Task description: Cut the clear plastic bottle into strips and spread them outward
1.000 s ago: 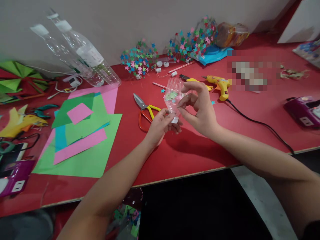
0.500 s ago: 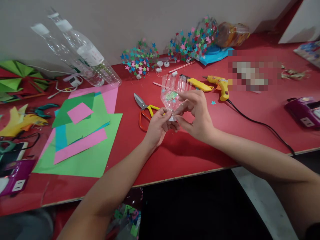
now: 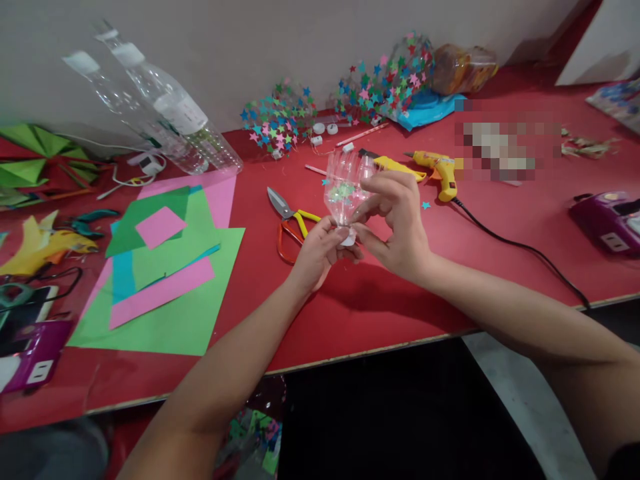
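- Head view: fingers [image 3: 333, 233] of our left hand [image 3: 320, 257] pinch the white cap [image 3: 347, 238] of a cut clear bottle top [image 3: 345, 180], neck-down above the table [image 3: 380, 300]; our right hand [image 3: 400, 230] clasps its side.
- Light grips suit it, we judge: thin ribbed plastic buckles easily.
- Inside, paper stars [image 3: 343, 192] seem stuck on; glare blurs them.
- Nearby lie scissors [image 3: 290, 220] and a yellow glue gun [image 3: 440, 170].

Both your bare arms reach in over the near edge of the counter [image 3: 450, 280] and meet above its middle. Your left hand [image 3: 320, 257] sits lower, fingertips pinched together. Your right hand [image 3: 397, 227] is just beside it and higher, fingers curled inward, thumb pointing toward the left.
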The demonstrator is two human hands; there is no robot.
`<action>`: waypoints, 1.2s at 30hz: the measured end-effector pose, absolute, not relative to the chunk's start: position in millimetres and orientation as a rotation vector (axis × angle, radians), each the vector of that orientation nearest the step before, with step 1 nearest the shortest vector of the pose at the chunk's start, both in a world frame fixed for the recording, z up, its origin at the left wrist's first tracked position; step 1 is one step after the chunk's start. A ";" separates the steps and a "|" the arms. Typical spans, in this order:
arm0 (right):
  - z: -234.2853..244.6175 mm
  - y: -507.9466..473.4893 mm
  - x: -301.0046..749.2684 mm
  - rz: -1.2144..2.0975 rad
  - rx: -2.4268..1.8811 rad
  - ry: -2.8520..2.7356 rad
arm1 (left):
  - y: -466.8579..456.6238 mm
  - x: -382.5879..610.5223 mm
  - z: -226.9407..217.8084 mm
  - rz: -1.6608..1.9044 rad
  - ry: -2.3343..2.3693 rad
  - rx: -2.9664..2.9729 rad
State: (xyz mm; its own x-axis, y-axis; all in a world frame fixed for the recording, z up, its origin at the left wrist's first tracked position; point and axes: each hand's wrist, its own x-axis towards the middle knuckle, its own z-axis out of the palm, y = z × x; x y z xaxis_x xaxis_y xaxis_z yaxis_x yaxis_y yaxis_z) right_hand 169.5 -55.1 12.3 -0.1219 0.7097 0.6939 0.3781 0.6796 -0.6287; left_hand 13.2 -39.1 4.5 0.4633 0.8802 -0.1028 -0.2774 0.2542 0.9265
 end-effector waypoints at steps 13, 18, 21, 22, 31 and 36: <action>32.7 -50.6 178.6 -0.039 -0.884 -1.787 | -34.7 9.1 0.5 0.903 0.720 0.926; 30.1 -45.4 180.0 -0.164 -0.934 -1.905 | -34.5 9.6 -0.3 0.912 0.699 0.911; 27.7 -45.6 179.6 -0.240 -0.971 -1.951 | -35.2 10.5 0.8 0.905 0.699 0.912; 26.7 -45.6 179.5 -0.249 -0.996 -1.966 | -35.5 10.7 1.2 0.902 0.702 0.916; 21.2 -43.6 180.8 -0.193 -1.130 -2.040 | -35.6 10.7 0.5 0.912 0.679 0.921; 23.4 -44.1 180.6 -0.193 -1.140 -2.026 | -35.2 9.9 -1.0 0.916 0.680 0.930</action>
